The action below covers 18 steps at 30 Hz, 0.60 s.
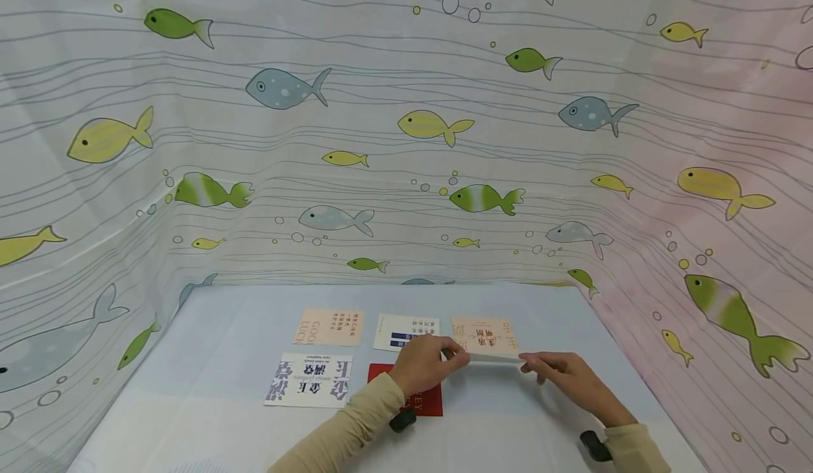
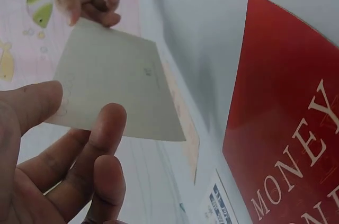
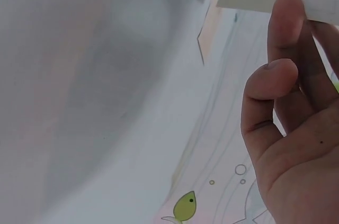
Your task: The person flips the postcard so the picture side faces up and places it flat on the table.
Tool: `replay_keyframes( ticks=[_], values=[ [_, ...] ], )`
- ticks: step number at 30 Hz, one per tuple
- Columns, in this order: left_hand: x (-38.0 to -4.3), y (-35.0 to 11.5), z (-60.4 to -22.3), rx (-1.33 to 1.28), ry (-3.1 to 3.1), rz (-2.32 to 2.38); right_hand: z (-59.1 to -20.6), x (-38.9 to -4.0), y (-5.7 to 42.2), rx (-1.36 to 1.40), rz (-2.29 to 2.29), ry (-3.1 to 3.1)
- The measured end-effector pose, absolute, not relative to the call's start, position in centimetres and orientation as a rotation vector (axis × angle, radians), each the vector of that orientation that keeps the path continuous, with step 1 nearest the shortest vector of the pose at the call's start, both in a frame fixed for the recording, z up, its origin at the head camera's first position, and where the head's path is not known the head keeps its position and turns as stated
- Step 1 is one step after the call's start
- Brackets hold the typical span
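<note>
Both hands hold a pale card (image 1: 495, 358) raised above the table and seen almost edge-on in the head view. My left hand (image 1: 424, 366) pinches its left end between thumb and fingers. At the other end, my right hand (image 1: 574, 380) pinches the edge with its fingertips. The left wrist view shows the card's plain greyish face (image 2: 114, 75) with faint small marks. Beneath my left forearm and hand lies a red card (image 1: 433, 402) with pale "MONEY" lettering, partly covered. Just behind the held card, a peach card (image 1: 485, 326) with reddish-brown characters lies flat.
A white card with blue blocks (image 1: 387, 323), a peach "GOOD LUCK" card (image 1: 324, 326) and a white card with blue-violet characters (image 1: 308, 381) lie on the white table (image 1: 209, 381). Fish-patterned curtains (image 1: 381, 198) enclose the back and sides.
</note>
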<state>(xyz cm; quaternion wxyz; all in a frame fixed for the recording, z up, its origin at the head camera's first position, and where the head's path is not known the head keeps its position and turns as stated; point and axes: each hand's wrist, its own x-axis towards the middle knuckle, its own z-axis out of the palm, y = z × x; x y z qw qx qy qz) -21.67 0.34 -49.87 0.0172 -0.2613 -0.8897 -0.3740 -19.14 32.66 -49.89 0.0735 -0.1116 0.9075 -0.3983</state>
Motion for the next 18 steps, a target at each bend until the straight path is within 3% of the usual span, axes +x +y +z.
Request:
replay_keyframes(
  ticks=[18],
  values=[
    [-19.8,0.5,-49.9,-0.914,-2.778,-0.974,-49.6,-18.2,33.6,-0.454,-1.154,2.700]
  ],
)
